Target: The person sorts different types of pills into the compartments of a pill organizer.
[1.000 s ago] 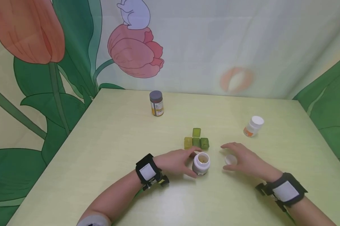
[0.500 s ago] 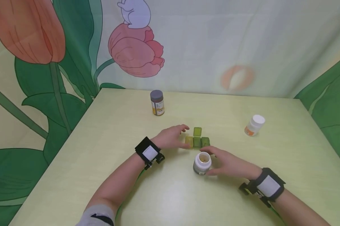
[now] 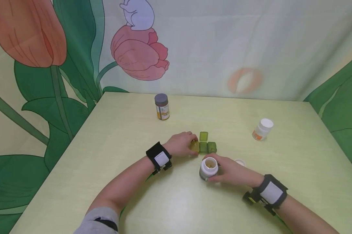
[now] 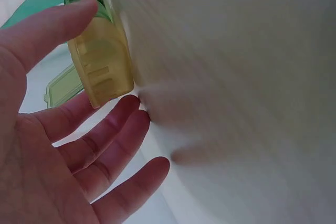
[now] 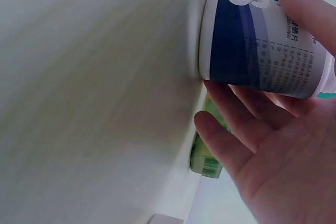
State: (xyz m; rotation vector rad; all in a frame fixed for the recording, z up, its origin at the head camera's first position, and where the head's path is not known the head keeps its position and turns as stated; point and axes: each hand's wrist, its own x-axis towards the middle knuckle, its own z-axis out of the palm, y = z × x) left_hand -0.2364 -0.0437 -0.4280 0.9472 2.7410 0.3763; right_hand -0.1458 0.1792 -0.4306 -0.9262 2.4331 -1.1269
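A small pill organizer (image 3: 212, 147) with green compartments and a yellow end one (image 4: 104, 61) lies mid-table, a green lid (image 3: 203, 136) standing open behind it. My left hand (image 3: 180, 144) holds the yellow end between thumb and fingers. Just in front of the organizer, an uncapped white pill bottle (image 3: 204, 173) stands upright, with some contents visible inside. My right hand (image 3: 232, 170) grips this bottle from its right side. In the right wrist view, the bottle's blue-and-white label (image 5: 262, 45) shows between thumb and fingers.
Partly hidden behind my right hand lies a white cap (image 3: 241, 162). A brown bottle with a grey lid (image 3: 162, 109) stands at the back left. A capped white bottle with an orange label (image 3: 262, 129) stands back right. A printed curtain hangs behind the table.
My left hand has left the white bottle and moved up to the organizer's yellow end. My right hand has moved left from near the cap and taken hold of the bottle.
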